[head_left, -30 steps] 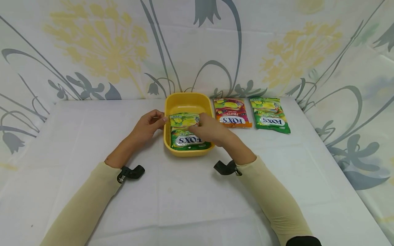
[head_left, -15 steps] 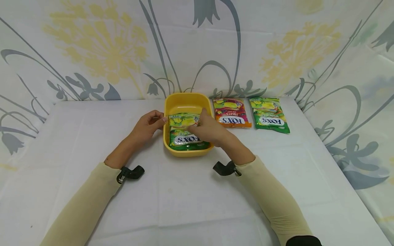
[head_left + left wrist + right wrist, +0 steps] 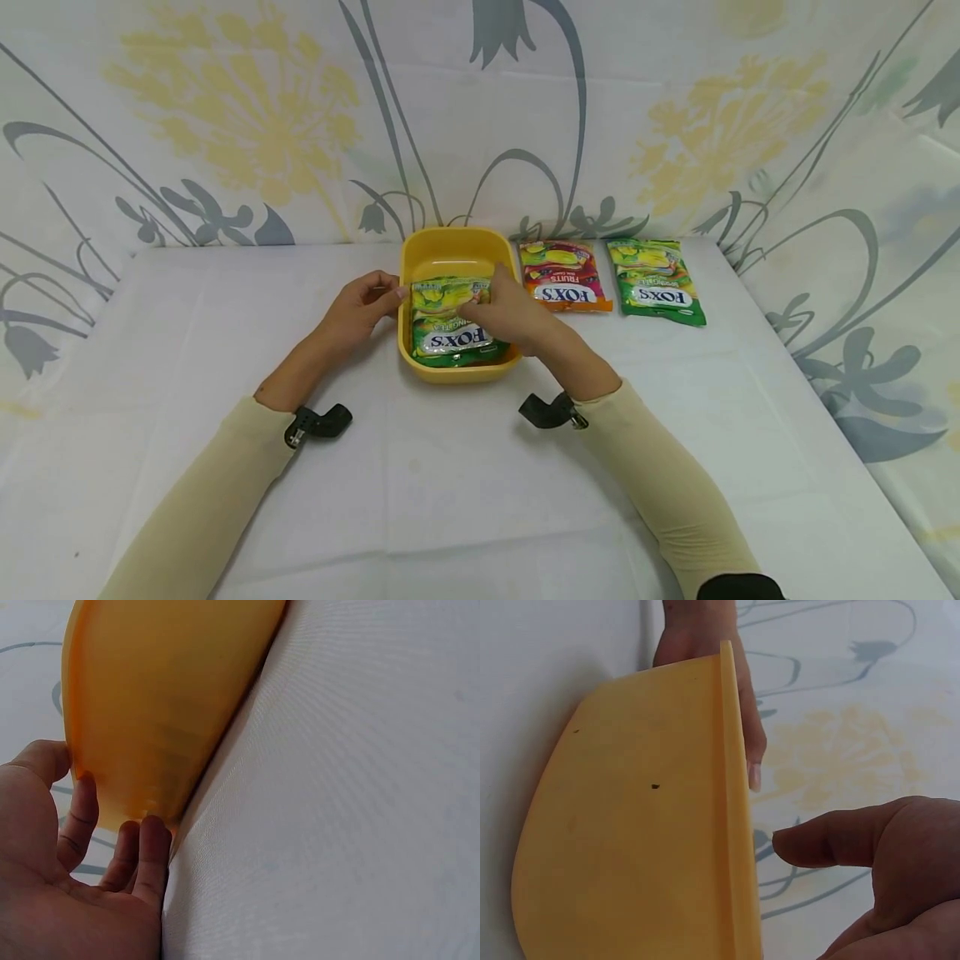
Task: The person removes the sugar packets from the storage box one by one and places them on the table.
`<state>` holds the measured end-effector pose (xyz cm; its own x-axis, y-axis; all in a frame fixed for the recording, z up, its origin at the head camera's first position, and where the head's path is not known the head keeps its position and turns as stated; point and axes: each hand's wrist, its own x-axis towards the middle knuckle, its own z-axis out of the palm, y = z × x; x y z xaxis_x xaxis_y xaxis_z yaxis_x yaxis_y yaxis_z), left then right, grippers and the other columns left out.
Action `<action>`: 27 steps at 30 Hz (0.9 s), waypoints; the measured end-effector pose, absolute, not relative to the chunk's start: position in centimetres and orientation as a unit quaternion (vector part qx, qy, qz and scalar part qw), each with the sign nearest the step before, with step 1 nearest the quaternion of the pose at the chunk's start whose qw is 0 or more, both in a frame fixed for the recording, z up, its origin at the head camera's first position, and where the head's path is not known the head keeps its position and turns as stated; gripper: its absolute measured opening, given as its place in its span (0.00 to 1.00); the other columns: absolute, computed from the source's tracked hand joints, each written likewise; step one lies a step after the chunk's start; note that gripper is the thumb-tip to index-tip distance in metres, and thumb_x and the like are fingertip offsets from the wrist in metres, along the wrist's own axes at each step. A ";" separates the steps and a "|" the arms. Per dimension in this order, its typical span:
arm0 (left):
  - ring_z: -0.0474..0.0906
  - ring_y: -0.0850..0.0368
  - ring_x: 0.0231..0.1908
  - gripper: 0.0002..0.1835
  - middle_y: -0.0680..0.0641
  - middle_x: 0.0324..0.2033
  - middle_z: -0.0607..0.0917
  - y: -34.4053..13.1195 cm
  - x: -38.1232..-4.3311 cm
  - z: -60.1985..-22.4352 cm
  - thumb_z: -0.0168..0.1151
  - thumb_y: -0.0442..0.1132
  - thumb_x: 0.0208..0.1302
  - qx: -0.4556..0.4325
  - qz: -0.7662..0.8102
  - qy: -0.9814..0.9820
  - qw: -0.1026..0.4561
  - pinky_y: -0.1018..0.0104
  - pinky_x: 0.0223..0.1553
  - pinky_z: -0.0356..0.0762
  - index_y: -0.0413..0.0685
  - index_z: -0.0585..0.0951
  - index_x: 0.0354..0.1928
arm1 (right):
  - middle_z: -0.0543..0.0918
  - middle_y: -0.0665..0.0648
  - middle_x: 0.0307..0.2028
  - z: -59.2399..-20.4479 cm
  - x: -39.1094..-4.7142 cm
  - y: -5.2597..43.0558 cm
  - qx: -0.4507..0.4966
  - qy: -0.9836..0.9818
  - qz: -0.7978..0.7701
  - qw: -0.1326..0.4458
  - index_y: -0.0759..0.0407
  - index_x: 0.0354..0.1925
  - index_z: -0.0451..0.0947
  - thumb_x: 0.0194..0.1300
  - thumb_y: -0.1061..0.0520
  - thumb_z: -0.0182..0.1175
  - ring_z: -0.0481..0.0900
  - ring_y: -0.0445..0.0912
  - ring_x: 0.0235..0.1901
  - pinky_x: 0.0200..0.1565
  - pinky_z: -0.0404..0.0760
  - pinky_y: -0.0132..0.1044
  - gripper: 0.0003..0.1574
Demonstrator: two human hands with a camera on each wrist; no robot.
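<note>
A yellow plastic tub (image 3: 461, 375) stands on the white-covered table, with a green Fox's candy packet (image 3: 450, 321) lying in its front part. My left hand (image 3: 363, 308) holds the tub's left side; in the left wrist view its thumb is at the rim and its fingertips touch the outer wall of the tub (image 3: 165, 697). Reaching over the right rim, my right hand (image 3: 513, 317) grips the packet's right edge, thumb on top. Its other fingers are hidden inside the tub. In the right wrist view, the tub's wall (image 3: 630, 832) blocks the packet, and only the thumb shows clearly.
To the right of the tub lie a red-orange Fox's fruits packet (image 3: 566, 275) and another green Fox's packet (image 3: 657, 282), side by side near the table's back edge. A flower-patterned cloth (image 3: 450, 108) rises behind the table.
The right side of the green packet in the tub has tilted up slightly under my right hand. The left hand and the tub stay put.
</note>
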<state>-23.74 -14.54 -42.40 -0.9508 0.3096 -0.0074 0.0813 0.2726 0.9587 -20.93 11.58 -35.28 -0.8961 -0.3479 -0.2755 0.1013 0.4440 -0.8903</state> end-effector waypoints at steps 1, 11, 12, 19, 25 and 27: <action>0.82 0.53 0.46 0.16 0.43 0.49 0.81 -14.5 -23.7 -42.4 0.57 0.45 0.82 0.124 0.591 0.791 0.097 0.69 0.54 0.80 0.37 0.76 0.56 | 0.74 0.64 0.60 -35.3 -20.9 11.6 -0.074 0.821 -0.524 0.214 0.63 0.76 0.48 0.78 0.59 0.60 0.76 0.55 0.57 0.67 0.77 0.51 0.42; 0.82 0.52 0.46 0.16 0.39 0.50 0.82 -14.6 -23.9 -42.5 0.58 0.45 0.82 0.124 0.594 0.789 0.100 0.67 0.54 0.80 0.37 0.76 0.56 | 0.53 0.66 0.73 -35.3 -21.3 11.8 -0.044 0.807 -0.550 0.213 0.59 0.82 0.36 0.77 0.59 0.61 0.68 0.58 0.68 0.71 0.73 0.52 0.53; 0.82 0.52 0.46 0.16 0.38 0.50 0.82 -14.6 -23.9 -42.5 0.58 0.45 0.82 0.125 0.594 0.789 0.099 0.67 0.54 0.80 0.37 0.76 0.56 | 0.55 0.66 0.72 -35.3 -21.3 11.7 -0.047 0.803 -0.555 0.213 0.60 0.80 0.39 0.77 0.59 0.60 0.72 0.58 0.66 0.69 0.76 0.51 0.50; 0.82 0.54 0.46 0.16 0.38 0.50 0.82 -14.6 -23.9 -42.5 0.57 0.44 0.82 0.124 0.593 0.789 0.099 0.69 0.53 0.80 0.36 0.76 0.56 | 0.71 0.64 0.64 -35.0 -21.3 11.6 -0.045 0.815 -0.536 0.214 0.61 0.72 0.58 0.80 0.54 0.57 0.83 0.54 0.56 0.56 0.87 0.46 0.31; 0.81 0.54 0.46 0.16 0.40 0.50 0.82 -14.7 -23.9 -42.4 0.57 0.44 0.82 0.124 0.593 0.789 0.098 0.69 0.52 0.80 0.37 0.76 0.56 | 0.85 0.64 0.54 -35.4 -21.5 11.7 -0.047 0.794 -0.558 0.238 0.64 0.67 0.67 0.83 0.54 0.53 0.88 0.55 0.51 0.50 0.89 0.45 0.22; 0.82 0.54 0.46 0.15 0.41 0.50 0.82 -14.7 -23.9 -42.4 0.57 0.44 0.82 0.125 0.593 0.789 0.097 0.69 0.52 0.80 0.37 0.76 0.56 | 0.84 0.65 0.56 -35.6 -21.6 11.7 -0.044 0.787 -0.568 0.237 0.63 0.69 0.63 0.84 0.54 0.52 0.88 0.55 0.53 0.51 0.89 0.45 0.24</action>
